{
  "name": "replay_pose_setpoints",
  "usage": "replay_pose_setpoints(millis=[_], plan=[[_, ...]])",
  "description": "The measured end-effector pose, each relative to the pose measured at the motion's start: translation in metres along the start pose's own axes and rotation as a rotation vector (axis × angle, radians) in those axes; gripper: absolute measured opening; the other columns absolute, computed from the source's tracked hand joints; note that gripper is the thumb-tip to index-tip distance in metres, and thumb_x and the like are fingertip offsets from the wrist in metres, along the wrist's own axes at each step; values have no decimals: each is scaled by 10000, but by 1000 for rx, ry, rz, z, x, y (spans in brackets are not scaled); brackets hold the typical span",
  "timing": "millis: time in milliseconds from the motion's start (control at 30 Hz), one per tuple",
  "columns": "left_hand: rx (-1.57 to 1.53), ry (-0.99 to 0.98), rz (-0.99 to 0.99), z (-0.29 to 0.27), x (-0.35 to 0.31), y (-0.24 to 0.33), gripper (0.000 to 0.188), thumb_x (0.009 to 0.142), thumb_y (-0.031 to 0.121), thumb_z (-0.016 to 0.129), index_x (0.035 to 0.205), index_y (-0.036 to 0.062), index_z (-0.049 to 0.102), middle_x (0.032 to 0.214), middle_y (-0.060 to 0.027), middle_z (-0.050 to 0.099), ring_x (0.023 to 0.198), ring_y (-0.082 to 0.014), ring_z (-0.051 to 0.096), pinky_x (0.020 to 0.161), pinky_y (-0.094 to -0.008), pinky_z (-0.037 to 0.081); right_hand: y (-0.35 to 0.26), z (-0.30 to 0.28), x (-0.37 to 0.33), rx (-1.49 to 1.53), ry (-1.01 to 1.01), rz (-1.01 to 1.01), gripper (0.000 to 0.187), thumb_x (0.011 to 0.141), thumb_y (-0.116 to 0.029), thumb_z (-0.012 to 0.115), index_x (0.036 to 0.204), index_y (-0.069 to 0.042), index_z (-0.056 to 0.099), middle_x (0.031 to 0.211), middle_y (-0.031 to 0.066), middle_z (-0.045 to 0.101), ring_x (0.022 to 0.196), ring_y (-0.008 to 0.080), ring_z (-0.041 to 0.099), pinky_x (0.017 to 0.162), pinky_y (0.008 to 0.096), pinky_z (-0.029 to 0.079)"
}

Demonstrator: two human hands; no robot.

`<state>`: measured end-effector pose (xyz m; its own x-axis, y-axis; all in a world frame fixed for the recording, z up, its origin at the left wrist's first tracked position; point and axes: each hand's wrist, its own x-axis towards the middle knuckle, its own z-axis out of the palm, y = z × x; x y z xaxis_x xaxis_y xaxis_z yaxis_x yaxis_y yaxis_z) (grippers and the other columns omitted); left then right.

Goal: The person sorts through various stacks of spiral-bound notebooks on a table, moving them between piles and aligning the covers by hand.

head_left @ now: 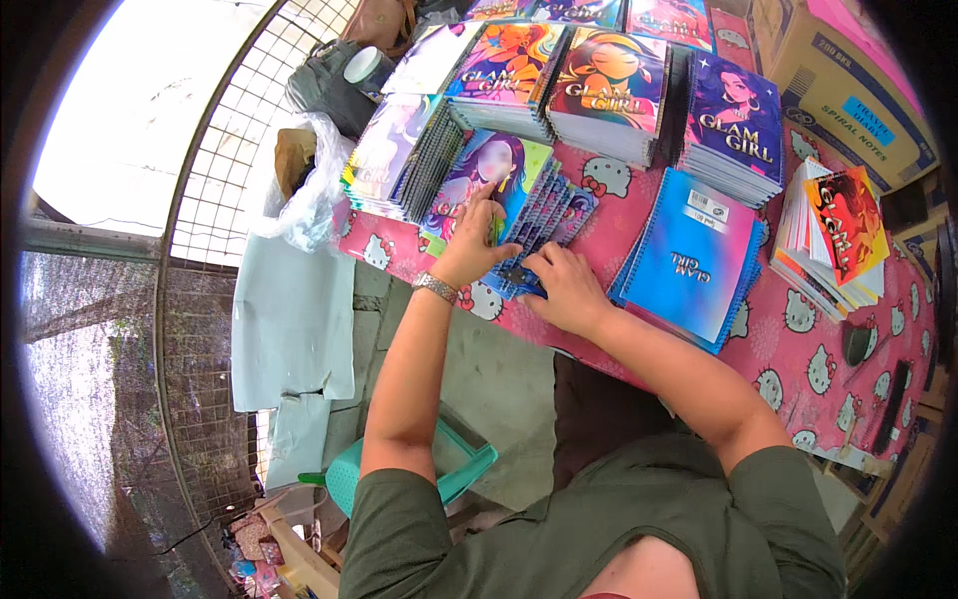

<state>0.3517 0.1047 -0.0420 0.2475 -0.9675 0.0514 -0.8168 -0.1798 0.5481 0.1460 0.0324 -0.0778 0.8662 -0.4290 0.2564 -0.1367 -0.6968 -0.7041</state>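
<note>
A fanned stack of spiral notebooks (496,168) lies at the near edge of the table, its top cover showing a dark-haired figure on yellow-green. My left hand (467,245) grips this stack, fingers bent on the top cover and thumb against the spread edges. At the lower right corner, my right hand (567,287) has its fingers curled on the bottom notebooks; its fingertips are partly hidden. Just right of that hand sits a pile of blue-and-pink spiral notebooks (689,262), back covers up.
More notebook stacks (611,85) and a purple-covered stack (733,120) line the far side. A cardboard box (843,100) stands back right, near loose notebooks (833,235). The pink patterned tablecloth (778,344) covers the table. Left are a plastic bag (311,190) and wire mesh (215,170); below, a green chair (464,464).
</note>
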Motion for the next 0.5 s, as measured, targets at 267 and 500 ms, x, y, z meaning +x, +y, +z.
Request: replay_pose_setpoints(millis=[267,500], plan=[[-68,-44,-34,2,-2,-2,551,739,225,844,1142,115,484,1602,-188,259,1515,-384,157,1200,-544,125,0,1,-3,-17,-48,48,387,792,-281,754,1097,-82,622,1024,131,566,976,346,604,814,505,458],[-9,-66,9,3,-2,-9,643,686,228,874,1175,126,469,1610,-189,222,1516,-396,137,1189,-582,121,-12,-9,22,811,-587,818,390,991,-366,527,946,3,644,921,237,661,870,447,659,797,598,504]])
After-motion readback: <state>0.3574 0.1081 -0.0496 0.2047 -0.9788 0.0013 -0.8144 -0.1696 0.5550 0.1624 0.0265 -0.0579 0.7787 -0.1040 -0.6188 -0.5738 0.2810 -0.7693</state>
